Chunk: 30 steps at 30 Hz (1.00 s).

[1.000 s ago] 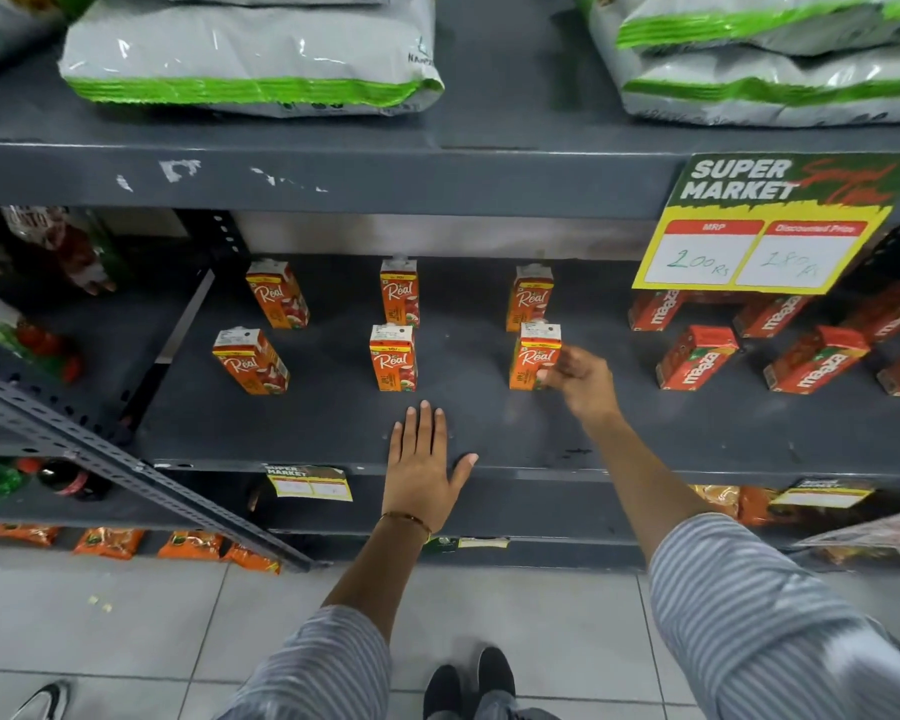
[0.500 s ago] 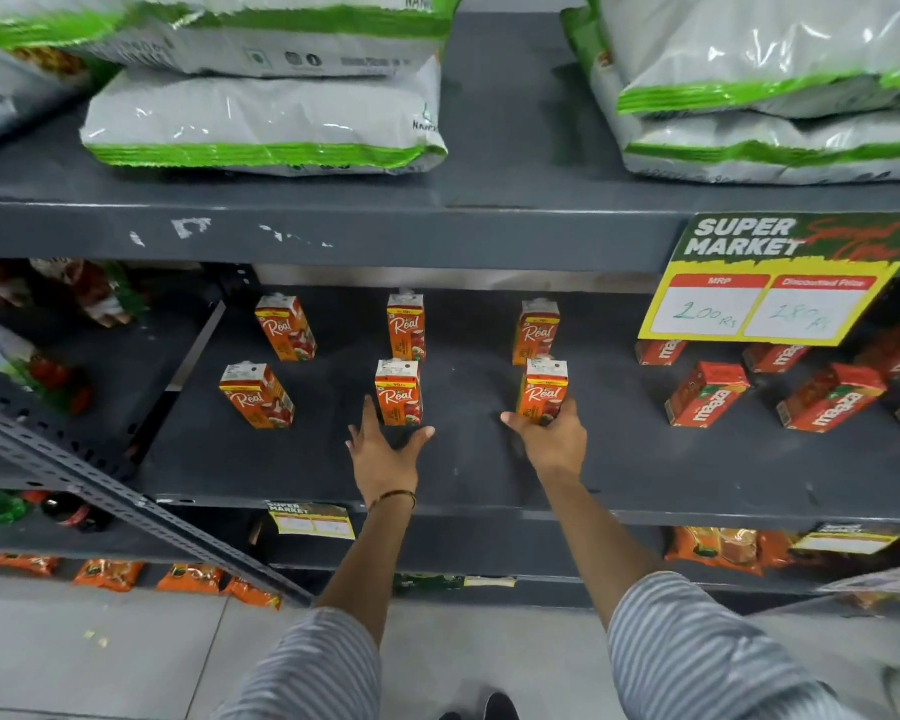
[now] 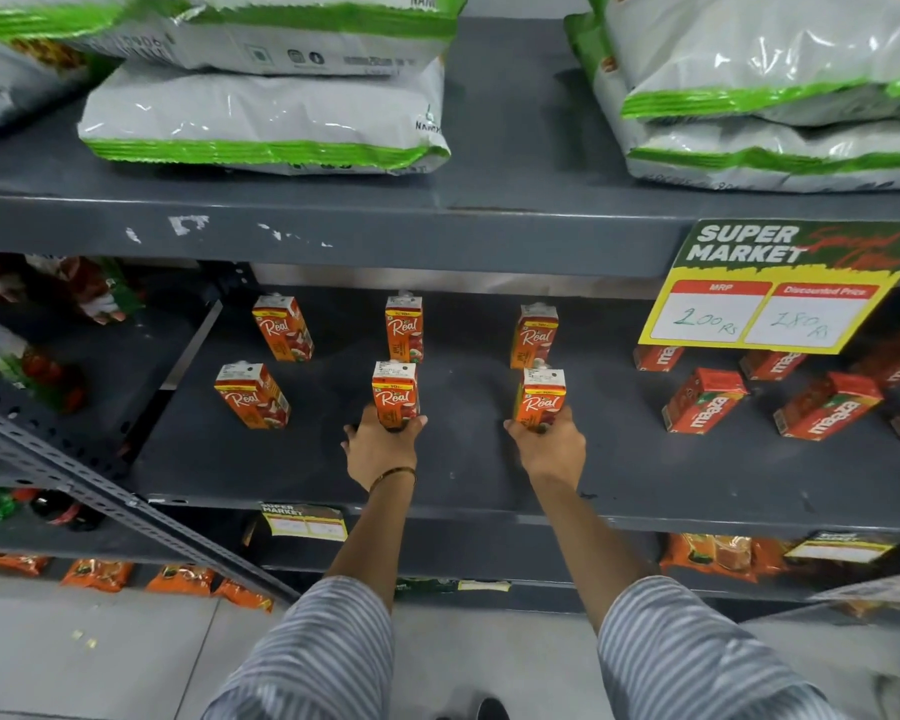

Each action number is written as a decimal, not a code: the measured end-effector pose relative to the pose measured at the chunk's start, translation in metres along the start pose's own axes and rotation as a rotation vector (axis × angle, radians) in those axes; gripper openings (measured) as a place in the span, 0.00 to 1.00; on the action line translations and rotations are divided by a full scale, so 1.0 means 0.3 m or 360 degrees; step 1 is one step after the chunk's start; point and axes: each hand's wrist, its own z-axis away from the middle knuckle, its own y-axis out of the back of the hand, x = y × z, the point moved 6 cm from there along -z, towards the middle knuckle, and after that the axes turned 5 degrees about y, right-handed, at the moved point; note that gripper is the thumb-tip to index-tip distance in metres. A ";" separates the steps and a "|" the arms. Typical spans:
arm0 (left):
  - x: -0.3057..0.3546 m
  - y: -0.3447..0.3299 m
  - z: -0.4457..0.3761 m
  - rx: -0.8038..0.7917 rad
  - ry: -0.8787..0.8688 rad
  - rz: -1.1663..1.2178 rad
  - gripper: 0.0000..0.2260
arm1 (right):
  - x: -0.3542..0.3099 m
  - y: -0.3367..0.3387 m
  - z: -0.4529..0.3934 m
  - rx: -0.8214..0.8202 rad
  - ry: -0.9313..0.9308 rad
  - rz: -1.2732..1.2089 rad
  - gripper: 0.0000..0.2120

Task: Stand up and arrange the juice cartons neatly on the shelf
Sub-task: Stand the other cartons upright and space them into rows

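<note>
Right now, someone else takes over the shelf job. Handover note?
Left hand: closed on the front-middle orange Real juice carton.
Right hand: closed on the front-right orange Real carton.
Six Real cartons stand upright in two rows of three on the dark grey metal shelf.
Red Maaza cartons at right lie on their sides.
Left to do: release both, square up the angled front-left carton, stand the Maaza ones if in scope.

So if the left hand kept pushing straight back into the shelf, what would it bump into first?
Probably the rear middle Real carton, which stands almost directly behind the front middle carton that the left hand grips. Depth is hard to judge.
</note>
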 end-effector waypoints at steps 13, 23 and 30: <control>-0.004 -0.001 0.002 -0.0025 -0.0015 -0.0026 0.30 | 0.001 0.003 0.008 -0.0020 0.0008 -0.0037 0.28; -0.002 -0.007 0.012 -0.0032 -0.0037 -0.0005 0.32 | -0.001 0.007 0.009 -0.0011 0.0021 -0.0064 0.29; -0.151 0.113 0.001 0.0200 -0.0068 0.0422 0.43 | 0.020 0.012 0.011 -0.0078 0.0060 -0.0134 0.33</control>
